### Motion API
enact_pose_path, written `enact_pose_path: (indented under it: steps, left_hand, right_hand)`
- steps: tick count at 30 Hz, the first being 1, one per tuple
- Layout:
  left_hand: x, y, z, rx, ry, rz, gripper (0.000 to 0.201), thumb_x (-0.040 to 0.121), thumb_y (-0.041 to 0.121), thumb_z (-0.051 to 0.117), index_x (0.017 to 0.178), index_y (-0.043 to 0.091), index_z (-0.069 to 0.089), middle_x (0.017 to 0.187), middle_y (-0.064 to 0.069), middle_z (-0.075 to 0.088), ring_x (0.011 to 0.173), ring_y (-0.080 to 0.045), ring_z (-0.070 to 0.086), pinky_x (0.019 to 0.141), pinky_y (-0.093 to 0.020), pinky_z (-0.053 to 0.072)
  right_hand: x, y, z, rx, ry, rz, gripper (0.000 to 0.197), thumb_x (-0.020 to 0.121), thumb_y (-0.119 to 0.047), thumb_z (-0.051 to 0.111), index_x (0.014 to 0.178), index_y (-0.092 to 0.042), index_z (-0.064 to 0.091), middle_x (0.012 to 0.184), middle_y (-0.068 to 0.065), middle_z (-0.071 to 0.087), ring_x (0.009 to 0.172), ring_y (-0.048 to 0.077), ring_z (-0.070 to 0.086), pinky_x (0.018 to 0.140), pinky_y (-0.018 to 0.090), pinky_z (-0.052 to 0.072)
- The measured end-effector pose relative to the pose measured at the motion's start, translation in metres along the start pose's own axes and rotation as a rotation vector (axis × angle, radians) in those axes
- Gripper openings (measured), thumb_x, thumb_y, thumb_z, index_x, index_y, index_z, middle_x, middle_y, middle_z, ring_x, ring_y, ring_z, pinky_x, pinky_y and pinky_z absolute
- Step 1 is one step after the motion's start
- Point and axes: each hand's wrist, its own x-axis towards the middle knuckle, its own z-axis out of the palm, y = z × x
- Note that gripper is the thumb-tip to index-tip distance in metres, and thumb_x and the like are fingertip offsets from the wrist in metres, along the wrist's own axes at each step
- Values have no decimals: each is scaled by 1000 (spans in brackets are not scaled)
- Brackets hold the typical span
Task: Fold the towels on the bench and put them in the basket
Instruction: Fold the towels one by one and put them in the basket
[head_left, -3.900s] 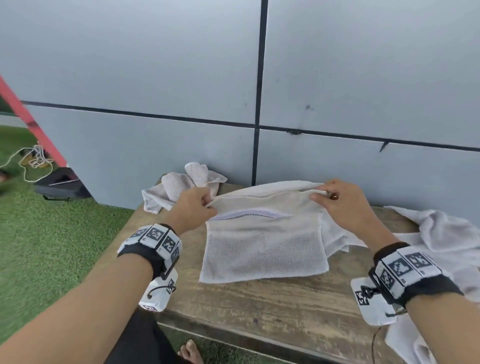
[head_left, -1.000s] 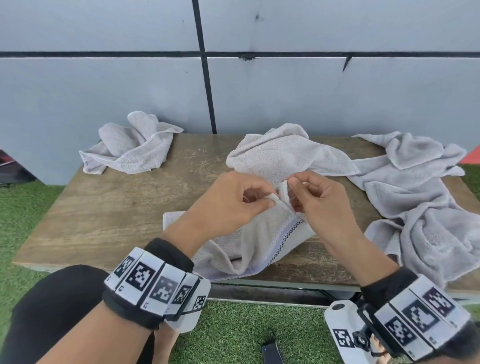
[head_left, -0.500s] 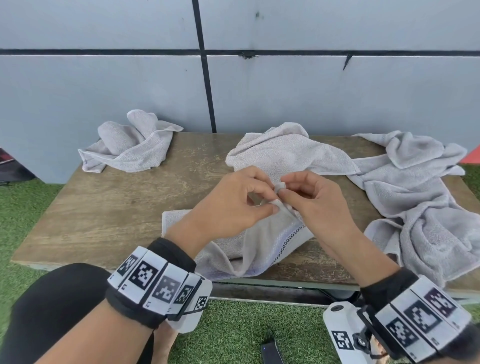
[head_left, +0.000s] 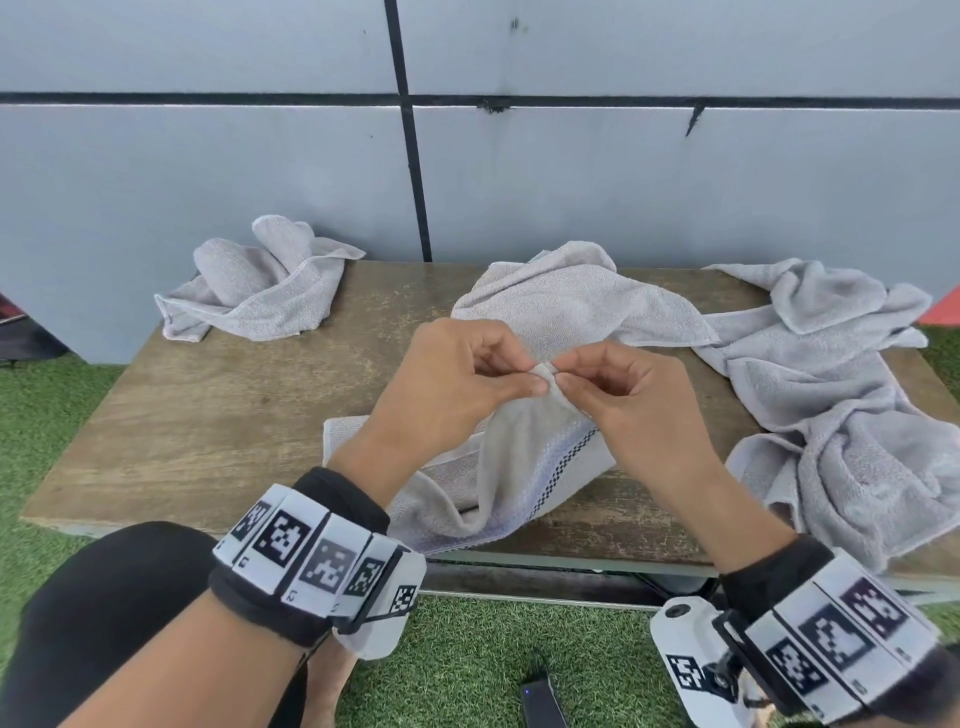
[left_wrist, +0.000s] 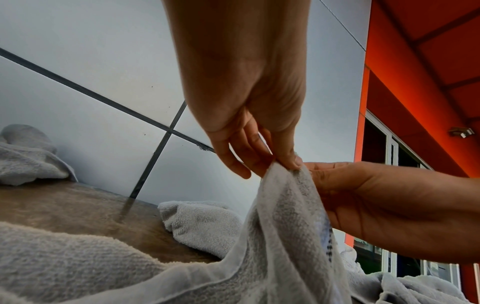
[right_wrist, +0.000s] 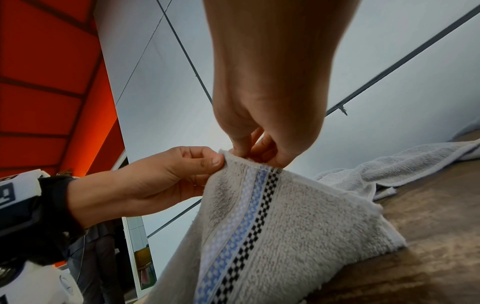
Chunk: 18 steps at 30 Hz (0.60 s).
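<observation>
Pinching one raised corner, the left hand (head_left: 457, 384) and right hand (head_left: 631, 400) meet fingertip to fingertip. The striped towel (head_left: 519, 467) is held by both — its rest lies on the bench (head_left: 208, 415).

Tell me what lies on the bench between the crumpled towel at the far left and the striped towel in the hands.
Only bare bench lies between the crumpled towel and the striped towel, seen in the head view.
</observation>
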Motion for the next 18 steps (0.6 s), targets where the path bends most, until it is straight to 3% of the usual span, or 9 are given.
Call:
enact_pose_path:
  steps: [4,7,14,18]
  left_hand:
    - [-1,0,1,-24,0,-15,17,70,9,89,75,3,74,77,-8,76,79,-31,75,80,-47,61]
    - [0,0,1,-31,2,-30,18,70,8,89,76,2,73,79,-10,77,82,-32,75,82,-53,59]
    - [2,-1,2,-17,3,-16,19,68,8,91,73,4,74,78,-9,75,76,-32,73,75,-47,59]
    - [3,-4,1,-48,0,-4,19,66,4,91,71,3,72,85,-7,74,74,-16,70,76,-36,60]
  right_hand:
    - [-1,-2,0,20,-21,-12,11,90,-8,73,95,-16,79,86,-7,79,86,8,74,79,15,54]
    - [-2,-2,1,22,-28,-11,12,90,-8,73,95,-16,79,87,-7,79,86,8,74,79,15,54]
    - [-4,-1,1,71,-1,-3,11,89,-5,73,94,-13,79,86,-3,78,85,9,74,79,16,54]
    - [-5,-2,2,95,9,-9,11,88,-5,74,93,-13,79,85,-3,78,83,8,73,78,16,54]
